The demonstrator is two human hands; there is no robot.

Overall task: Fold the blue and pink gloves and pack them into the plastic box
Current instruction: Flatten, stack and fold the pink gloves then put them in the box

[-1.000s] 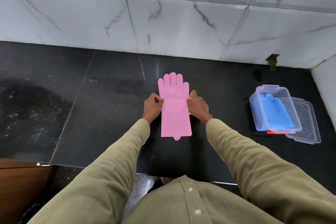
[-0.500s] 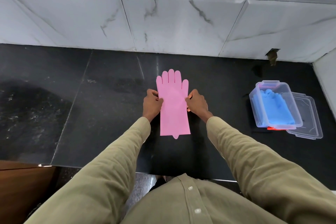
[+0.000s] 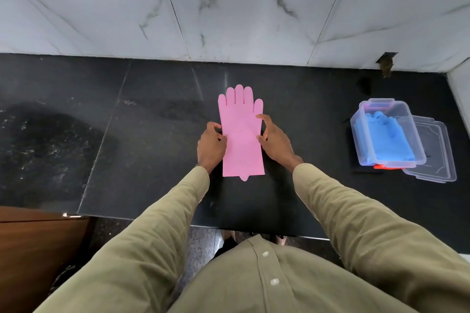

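Note:
A pink glove (image 3: 241, 134) lies flat on the black counter, fingers pointing toward the wall. My left hand (image 3: 211, 145) pinches its left edge at mid-length. On the glove's right side my right hand (image 3: 274, 141) has its fingers spread, the fingertips resting on the edge. To the right stands the clear plastic box (image 3: 366, 150), and a blue glove (image 3: 386, 138) lies inside it.
The box's clear lid (image 3: 437, 160) lies beside and partly under the box on the right, with something red-orange (image 3: 384, 167) showing beneath the box. A marble wall (image 3: 241, 12) borders the counter at the back and the right. A wooden surface (image 3: 38, 244) sits at lower left.
My right hand has opened from a pinch on the glove's right edge to spread fingers resting on it. My left hand has stayed on the left edge. The glove has not moved.

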